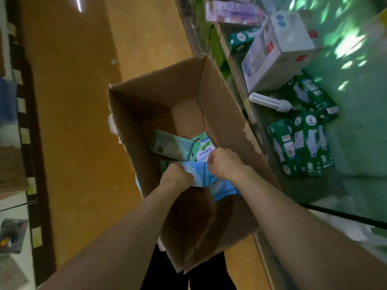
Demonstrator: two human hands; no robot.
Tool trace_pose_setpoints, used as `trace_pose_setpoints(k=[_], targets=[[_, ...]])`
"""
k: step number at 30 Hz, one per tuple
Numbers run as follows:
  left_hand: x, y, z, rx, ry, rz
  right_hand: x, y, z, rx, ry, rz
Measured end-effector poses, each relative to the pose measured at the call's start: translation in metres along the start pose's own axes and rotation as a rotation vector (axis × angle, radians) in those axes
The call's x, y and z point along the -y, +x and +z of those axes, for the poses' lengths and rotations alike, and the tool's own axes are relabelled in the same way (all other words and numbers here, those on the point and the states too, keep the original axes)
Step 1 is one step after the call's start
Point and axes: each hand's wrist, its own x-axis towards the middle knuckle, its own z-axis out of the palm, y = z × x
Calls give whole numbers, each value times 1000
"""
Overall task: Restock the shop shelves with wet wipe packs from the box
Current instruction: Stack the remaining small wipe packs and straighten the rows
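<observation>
Head view: both bare forearms are seen reaching down into a tall, open brown cardboard box (159, 97), which stands on an orange floor (83, 122) just beside a low green shop shelf (360, 130).
Task's thing: a flat light-blue wet wipe pack (199, 173) in glossy film is held low inside the box, between the two hands.
Other packs: a green-and-white pack (202, 148) with a hang hole and a pale green pack (170, 145) lying back-up are seen just beyond it. More blue packs are partly hidden under the right forearm.
Handling: the light-blue wet wipe pack is judged light, soft and pliant. Its slick wrapper is likely to buckle or slide if squeezed at one corner only. Nothing fragile is expected.
Where to take hold: the sealed side edges, or a grasp across the flat faces, are judged the surest places.
Left hand (178, 175): the fingers are curled round the pack's near left edge, and the hold looks firm.
Right hand (225, 162): a tight fist is closed on the pack's far right edge. The fingertips are hidden, so it cannot be told whether the pack behind is pinched as well.
Shelf stock: dark green lamp cartons (303, 143), a large white carton (280, 53) and a loose white tube lamp (270, 102) are laid there.
</observation>
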Motion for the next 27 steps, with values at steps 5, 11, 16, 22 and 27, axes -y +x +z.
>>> trace_pose_setpoints(k=[5, 11, 16, 22, 27], targets=[[4, 30, 24, 87, -533, -360, 10, 45, 34, 38, -43, -91], [10, 46, 39, 211, -940, -535, 17, 75, 60, 165, -75, -95], [9, 46, 43, 259, -1160, -526, 17, 84, 63, 235, -32, -92], [5, 63, 42, 29, -1405, -523, 38, 109, 44, -89, -85, -202], [-2, 64, 31, -102, -1386, -526, 58, 133, 58, -113, -136, -249]])
